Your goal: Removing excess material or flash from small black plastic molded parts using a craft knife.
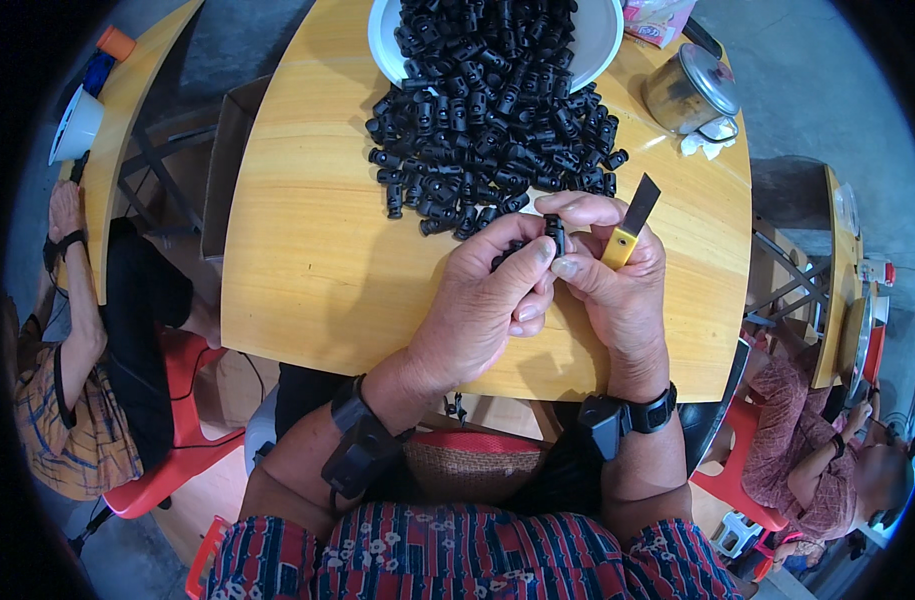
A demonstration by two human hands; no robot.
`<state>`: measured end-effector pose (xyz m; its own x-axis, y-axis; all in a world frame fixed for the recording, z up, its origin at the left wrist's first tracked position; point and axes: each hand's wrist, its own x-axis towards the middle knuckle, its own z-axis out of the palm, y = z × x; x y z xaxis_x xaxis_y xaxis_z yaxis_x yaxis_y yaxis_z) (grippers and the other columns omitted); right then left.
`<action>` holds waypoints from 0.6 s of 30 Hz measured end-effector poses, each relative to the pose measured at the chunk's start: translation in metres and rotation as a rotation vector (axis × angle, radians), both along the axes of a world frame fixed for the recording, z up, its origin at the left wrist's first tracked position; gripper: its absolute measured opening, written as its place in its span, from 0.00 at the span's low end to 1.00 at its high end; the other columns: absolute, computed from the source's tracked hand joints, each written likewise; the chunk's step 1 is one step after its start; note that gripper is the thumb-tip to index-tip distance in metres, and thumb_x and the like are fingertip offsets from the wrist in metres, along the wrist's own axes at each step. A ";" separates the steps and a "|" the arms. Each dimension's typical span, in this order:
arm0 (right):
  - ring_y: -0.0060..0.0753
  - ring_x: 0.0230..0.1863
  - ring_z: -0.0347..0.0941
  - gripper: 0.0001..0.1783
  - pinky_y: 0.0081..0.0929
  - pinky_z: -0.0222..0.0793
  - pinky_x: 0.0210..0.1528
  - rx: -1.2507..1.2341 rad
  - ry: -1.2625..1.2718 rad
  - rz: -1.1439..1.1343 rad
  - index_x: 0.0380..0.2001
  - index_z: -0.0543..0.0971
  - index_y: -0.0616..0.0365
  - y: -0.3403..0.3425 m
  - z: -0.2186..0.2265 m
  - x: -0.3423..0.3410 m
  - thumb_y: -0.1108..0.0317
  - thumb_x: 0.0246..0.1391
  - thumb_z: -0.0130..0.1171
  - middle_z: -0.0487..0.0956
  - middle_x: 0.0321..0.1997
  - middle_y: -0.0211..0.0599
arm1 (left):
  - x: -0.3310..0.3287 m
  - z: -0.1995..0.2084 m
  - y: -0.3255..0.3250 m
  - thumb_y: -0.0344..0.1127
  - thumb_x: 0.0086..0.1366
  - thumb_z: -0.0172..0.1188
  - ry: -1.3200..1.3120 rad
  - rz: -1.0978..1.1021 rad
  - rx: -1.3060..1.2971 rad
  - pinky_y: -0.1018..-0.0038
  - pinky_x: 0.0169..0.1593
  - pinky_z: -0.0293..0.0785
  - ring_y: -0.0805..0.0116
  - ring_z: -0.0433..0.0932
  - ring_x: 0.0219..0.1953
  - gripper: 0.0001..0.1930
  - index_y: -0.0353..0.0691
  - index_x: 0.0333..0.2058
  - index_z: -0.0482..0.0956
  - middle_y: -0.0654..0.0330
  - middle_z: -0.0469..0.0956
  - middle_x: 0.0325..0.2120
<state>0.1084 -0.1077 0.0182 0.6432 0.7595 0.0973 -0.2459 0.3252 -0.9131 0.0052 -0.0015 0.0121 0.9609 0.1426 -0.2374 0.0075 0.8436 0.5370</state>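
Left hand [487,285] and right hand [622,290] meet on one small black piece [554,232]

The left hand pinches the small black piece between thumb and fingers from its nine o'clock side; more black plastic shows within the curled fingers. The piece stands roughly upright above the wooden table [302,200]. At its three o'clock side, the right hand nips it by thumb and fingertip, and also grips a yellow-handled knife [619,248], blade pointing between twelve and one.

Around the hands, left to right: a person in a checked shirt [77,430] sits between eight and nine o'clock. Between nine and ten, a white tub [77,125] stands on a side table [137,85]. A pile of similar black pieces [487,130] lies between eleven and twelve, reaching up to a white bowl [602,38] heaped with more near twelve. A lidded metal pot [677,95] stands between one and two, white tissue [707,142] just beside it. A person in reddish clothing [777,430] sits just past four.
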 end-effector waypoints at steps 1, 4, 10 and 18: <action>0.33 0.51 0.71 0.18 0.30 0.66 0.55 -0.005 -0.061 -0.017 0.41 0.76 0.62 0.000 -0.002 0.001 0.82 0.43 0.62 0.76 0.47 0.42 | 0.001 0.002 0.000 0.36 0.68 0.50 0.018 0.010 -0.019 0.88 0.19 0.54 0.85 0.59 0.19 0.06 0.42 0.39 0.69 0.71 0.65 0.22; 0.32 0.50 0.71 0.19 0.28 0.67 0.54 -0.032 -0.165 -0.058 0.41 0.76 0.62 0.000 -0.001 0.001 0.82 0.42 0.63 0.76 0.47 0.41 | 0.001 0.003 0.000 0.35 0.68 0.50 0.030 0.022 -0.045 0.87 0.20 0.54 0.85 0.60 0.19 0.05 0.42 0.38 0.68 0.69 0.64 0.20; 0.32 0.47 0.73 0.18 0.26 0.68 0.51 -0.121 -0.395 -0.169 0.38 0.79 0.62 0.001 -0.001 0.001 0.80 0.39 0.66 0.78 0.43 0.39 | 0.001 0.002 0.000 0.37 0.68 0.51 0.021 0.033 -0.059 0.87 0.20 0.53 0.85 0.60 0.19 0.06 0.42 0.38 0.68 0.69 0.64 0.21; 0.31 0.43 0.74 0.17 0.24 0.70 0.45 -0.240 -0.608 -0.282 0.34 0.83 0.58 0.001 0.003 -0.004 0.80 0.35 0.68 0.79 0.39 0.37 | 0.001 0.001 0.001 0.36 0.68 0.50 0.025 0.051 -0.072 0.87 0.20 0.53 0.85 0.60 0.20 0.05 0.43 0.37 0.68 0.69 0.65 0.21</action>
